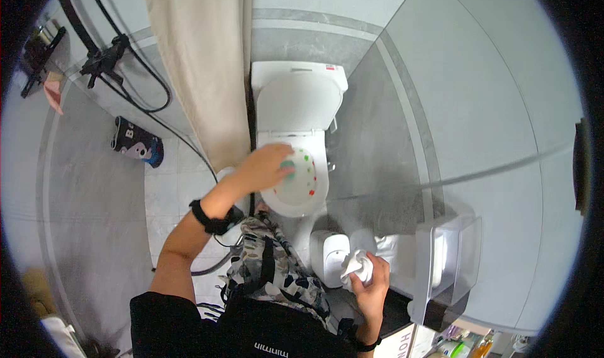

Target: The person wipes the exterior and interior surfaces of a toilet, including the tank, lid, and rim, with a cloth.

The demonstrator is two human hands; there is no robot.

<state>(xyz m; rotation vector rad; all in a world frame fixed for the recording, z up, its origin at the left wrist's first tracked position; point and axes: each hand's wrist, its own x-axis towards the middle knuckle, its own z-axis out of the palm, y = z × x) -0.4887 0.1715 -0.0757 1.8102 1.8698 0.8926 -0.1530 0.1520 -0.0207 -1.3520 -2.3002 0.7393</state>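
Note:
My left hand reaches over the bowl of a white toilet whose lid is raised. A small teal thing shows between its thumb and fingers, which appear closed on it; motion blur hides its kind. Red and green spots dot the right inner side of the bowl. Lower right, my right hand is closed round a crumpled white tissue. That hand is beside a white bin on the floor.
A beige curtain hangs left of the toilet. Black shower fittings and a hose are on the left wall. A dark printed cloth bag is below them. A transparent-sided unit stands right of my right hand.

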